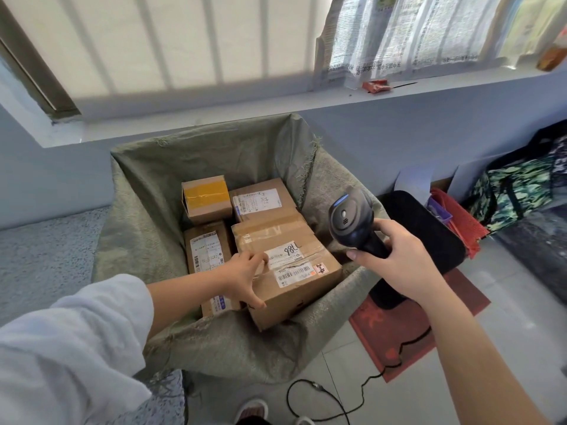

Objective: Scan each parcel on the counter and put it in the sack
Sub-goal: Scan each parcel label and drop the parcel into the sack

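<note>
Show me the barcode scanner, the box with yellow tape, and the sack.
barcode scanner (349, 220): head view, on its dark head.
box with yellow tape (206, 196): head view, on the taped top.
sack (141, 216): head view, on its left inner wall.

head cam | faces fwd+down | close over sack (147, 216) | single view

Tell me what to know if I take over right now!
Left hand: gripping the near-left corner of the big box, which sits in the sack.
Right hand: holding the scanner above the sack's right edge.
Done: three other boxes already lie in the sack, including the yellow-taped box.
Left: let go of the big box. The counter is out of view, so check it for more parcels.
</note>
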